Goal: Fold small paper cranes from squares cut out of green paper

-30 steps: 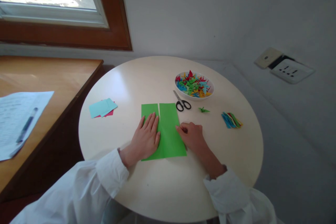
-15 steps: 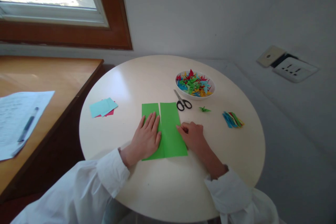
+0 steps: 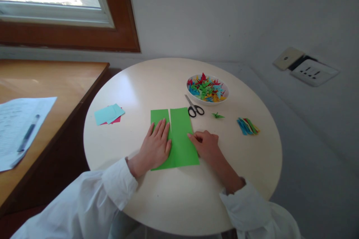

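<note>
A sheet of green paper [image 3: 182, 134] lies on the round white table [image 3: 174, 201], parted by a narrow gap that runs down from its far edge near the middle. My left hand [image 3: 157, 143] rests flat on the left half, fingers stretched out and pointing away from me. At the right edge of the sheet, my right hand [image 3: 206, 143] is closed, its thumb and forefinger pinching the paper. Just beyond the sheet's far right corner lie scissors with black handles [image 3: 195, 110]. A small green paper crane [image 3: 218, 115] sits to their right.
Toward the back stands a white bowl [image 3: 209, 102] full of colourful paper cranes. Folded paper strips [image 3: 248, 126] lie at the right, light blue and red paper squares [image 3: 108, 114] at the left. A wooden desk [image 3: 70, 78] holds written sheets [image 3: 42, 110] and a pen [image 3: 28, 133].
</note>
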`<state>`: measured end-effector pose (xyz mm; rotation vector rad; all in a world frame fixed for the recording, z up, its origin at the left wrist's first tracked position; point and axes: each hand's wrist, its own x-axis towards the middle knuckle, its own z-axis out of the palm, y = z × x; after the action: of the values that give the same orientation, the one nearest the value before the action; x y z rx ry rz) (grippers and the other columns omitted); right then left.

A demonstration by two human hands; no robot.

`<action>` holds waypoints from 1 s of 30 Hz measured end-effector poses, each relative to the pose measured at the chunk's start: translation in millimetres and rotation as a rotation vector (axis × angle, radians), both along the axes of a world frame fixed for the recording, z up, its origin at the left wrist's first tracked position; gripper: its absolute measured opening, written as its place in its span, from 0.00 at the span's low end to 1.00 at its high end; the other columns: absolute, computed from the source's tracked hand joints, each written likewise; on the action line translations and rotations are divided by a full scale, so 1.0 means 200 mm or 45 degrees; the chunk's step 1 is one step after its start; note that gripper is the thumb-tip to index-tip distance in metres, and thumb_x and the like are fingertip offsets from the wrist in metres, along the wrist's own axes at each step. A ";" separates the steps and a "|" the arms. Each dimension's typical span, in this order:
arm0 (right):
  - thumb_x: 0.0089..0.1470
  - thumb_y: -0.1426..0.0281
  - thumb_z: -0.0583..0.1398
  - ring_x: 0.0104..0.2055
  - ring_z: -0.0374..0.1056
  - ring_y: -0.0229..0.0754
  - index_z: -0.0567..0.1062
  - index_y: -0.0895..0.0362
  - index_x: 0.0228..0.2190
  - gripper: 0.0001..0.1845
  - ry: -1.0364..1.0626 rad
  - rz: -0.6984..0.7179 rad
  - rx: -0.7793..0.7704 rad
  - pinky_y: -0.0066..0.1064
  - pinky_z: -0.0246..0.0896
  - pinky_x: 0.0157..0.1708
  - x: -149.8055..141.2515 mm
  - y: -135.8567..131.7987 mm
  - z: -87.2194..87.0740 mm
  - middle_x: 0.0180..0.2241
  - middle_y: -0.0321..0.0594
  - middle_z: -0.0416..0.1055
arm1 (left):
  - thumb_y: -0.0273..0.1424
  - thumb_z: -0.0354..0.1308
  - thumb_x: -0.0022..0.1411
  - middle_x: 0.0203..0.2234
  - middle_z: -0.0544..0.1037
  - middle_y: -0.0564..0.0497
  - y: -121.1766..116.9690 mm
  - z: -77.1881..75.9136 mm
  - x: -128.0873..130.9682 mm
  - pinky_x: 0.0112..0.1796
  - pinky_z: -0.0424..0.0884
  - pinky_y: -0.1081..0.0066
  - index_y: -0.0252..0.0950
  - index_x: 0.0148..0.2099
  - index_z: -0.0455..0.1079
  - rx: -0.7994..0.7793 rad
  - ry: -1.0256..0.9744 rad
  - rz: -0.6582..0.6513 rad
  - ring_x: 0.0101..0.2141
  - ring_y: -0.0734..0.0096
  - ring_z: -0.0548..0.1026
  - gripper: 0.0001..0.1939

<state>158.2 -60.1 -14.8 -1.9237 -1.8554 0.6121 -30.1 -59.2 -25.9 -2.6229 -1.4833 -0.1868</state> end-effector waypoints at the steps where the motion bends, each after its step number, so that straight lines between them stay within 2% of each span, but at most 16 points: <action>1: 0.53 0.61 0.53 0.31 0.60 0.41 0.62 0.58 0.13 0.21 -0.002 0.005 -0.001 0.36 0.42 0.38 0.00 0.00 0.00 0.17 0.34 0.64 | 0.34 0.36 0.66 0.60 0.58 0.35 0.00 0.00 0.00 0.58 0.50 0.54 0.23 0.62 0.54 0.002 -0.002 0.002 0.61 0.54 0.55 0.27; 13: 0.52 0.64 0.53 0.33 0.60 0.43 0.61 0.57 0.14 0.19 -0.032 0.034 -0.064 0.36 0.43 0.40 0.01 0.00 0.01 0.19 0.35 0.64 | 0.34 0.36 0.66 0.61 0.57 0.35 0.00 0.00 0.00 0.58 0.50 0.54 0.23 0.62 0.53 -0.006 0.000 0.006 0.61 0.55 0.54 0.28; 22: 0.53 0.55 0.50 0.22 0.56 0.37 0.55 0.56 0.10 0.26 0.110 -0.016 -0.035 0.33 0.45 0.32 0.03 -0.08 0.04 0.12 0.32 0.57 | 0.34 0.36 0.66 0.60 0.58 0.34 0.00 -0.03 -0.01 0.58 0.51 0.53 0.22 0.61 0.54 0.034 -0.035 -0.021 0.61 0.55 0.55 0.27; 27: 0.52 0.58 0.51 0.24 0.59 0.38 0.58 0.57 0.11 0.24 0.054 -0.008 0.036 0.33 0.47 0.34 0.03 -0.14 0.01 0.14 0.32 0.59 | 0.31 0.39 0.66 0.58 0.60 0.30 0.00 -0.01 -0.01 0.58 0.53 0.52 0.23 0.51 0.64 0.065 -0.112 -0.046 0.61 0.53 0.54 0.20; 30: 0.53 0.60 0.52 0.26 0.60 0.39 0.59 0.57 0.12 0.23 0.006 -0.008 0.057 0.33 0.45 0.34 0.02 -0.14 0.00 0.15 0.32 0.60 | 0.28 0.40 0.64 0.54 0.65 0.30 -0.01 0.01 0.01 0.56 0.56 0.52 0.25 0.45 0.67 0.076 -0.110 -0.063 0.58 0.51 0.59 0.17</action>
<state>162.8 -87.8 -14.3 -1.8970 -1.8441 0.5685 -29.0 -61.5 -24.6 -2.6368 -1.4161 -0.3479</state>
